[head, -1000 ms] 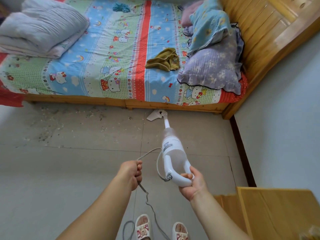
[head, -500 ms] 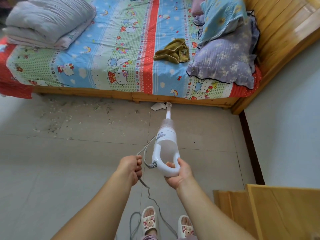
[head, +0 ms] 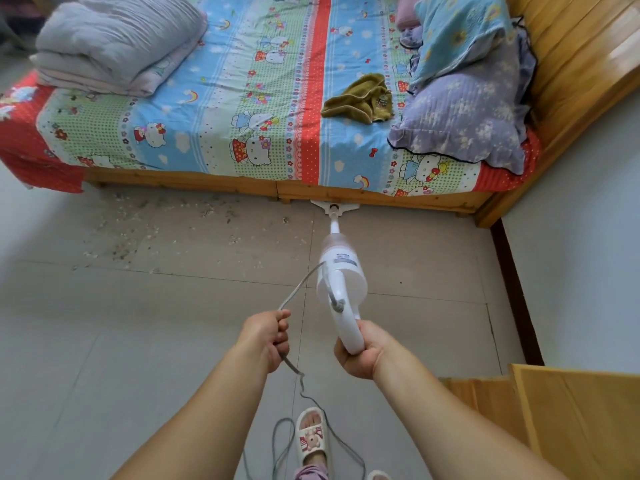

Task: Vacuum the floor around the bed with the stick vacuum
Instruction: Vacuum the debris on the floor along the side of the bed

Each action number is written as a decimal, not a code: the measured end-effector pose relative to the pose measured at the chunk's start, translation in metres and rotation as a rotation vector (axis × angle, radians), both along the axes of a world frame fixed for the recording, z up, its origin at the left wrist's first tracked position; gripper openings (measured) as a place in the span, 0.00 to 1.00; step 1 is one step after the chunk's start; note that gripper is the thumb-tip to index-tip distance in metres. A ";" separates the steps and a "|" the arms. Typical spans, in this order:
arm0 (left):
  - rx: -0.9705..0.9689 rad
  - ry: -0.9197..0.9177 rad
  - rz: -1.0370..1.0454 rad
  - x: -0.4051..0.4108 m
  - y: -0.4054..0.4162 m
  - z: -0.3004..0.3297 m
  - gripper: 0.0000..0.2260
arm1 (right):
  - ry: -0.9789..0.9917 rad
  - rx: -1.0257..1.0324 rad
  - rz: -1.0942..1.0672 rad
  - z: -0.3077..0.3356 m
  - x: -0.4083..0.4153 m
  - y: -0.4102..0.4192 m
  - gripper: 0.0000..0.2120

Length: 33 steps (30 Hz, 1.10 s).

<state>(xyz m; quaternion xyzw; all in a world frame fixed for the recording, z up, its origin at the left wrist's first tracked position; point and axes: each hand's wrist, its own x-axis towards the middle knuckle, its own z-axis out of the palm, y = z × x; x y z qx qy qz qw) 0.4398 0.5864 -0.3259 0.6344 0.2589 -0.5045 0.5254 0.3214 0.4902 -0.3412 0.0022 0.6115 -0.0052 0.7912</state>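
A white stick vacuum [head: 341, 275] slants from my hands down to the floor. Its flat head [head: 333, 207] lies against the wooden bed frame [head: 207, 181], partly under the edge. My right hand [head: 363, 351] is closed around the loop handle. My left hand [head: 268, 336] grips the grey power cord [head: 301, 282], which runs from the vacuum body through my fist and trails back past my feet. Pale crumbs and dust [head: 138, 220] are scattered on the tiles left of the vacuum head, along the bed.
The bed carries a cartoon-print sheet, a folded grey quilt [head: 117, 43], an olive cloth [head: 360, 102] and pillows [head: 460, 123]. A wooden headboard [head: 571, 64] and a wall [head: 588, 237] close the right side. A wooden cabinet [head: 571, 420] stands near right. My slippered foot [head: 311, 434] stands on looped cord.
The vacuum has been pushed forward; its head went from open floor to the bed frame's edge. Both hands moved forward with it, keeping their grips.
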 end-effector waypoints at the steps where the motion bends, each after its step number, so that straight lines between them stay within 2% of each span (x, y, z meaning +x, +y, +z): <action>1: -0.002 -0.002 0.003 -0.002 0.000 0.000 0.12 | -0.018 0.009 -0.010 0.001 0.000 0.002 0.13; 4: 0.000 -0.013 0.018 -0.008 -0.002 0.003 0.12 | -0.028 -0.021 0.018 0.000 -0.001 0.005 0.13; 12: 0.025 -0.025 0.007 -0.035 -0.002 0.007 0.12 | 0.155 -0.201 0.205 -0.024 -0.045 -0.016 0.04; 17: 0.011 -0.009 -0.001 -0.064 -0.008 0.005 0.12 | 0.188 -0.218 0.326 -0.027 -0.090 -0.024 0.08; 20: 0.004 0.007 -0.001 -0.080 -0.010 0.004 0.12 | 0.178 -0.220 0.358 -0.022 -0.100 -0.024 0.06; 33: -0.004 0.044 0.108 -0.066 0.008 -0.005 0.11 | 0.102 -0.206 0.361 -0.016 -0.023 -0.025 0.06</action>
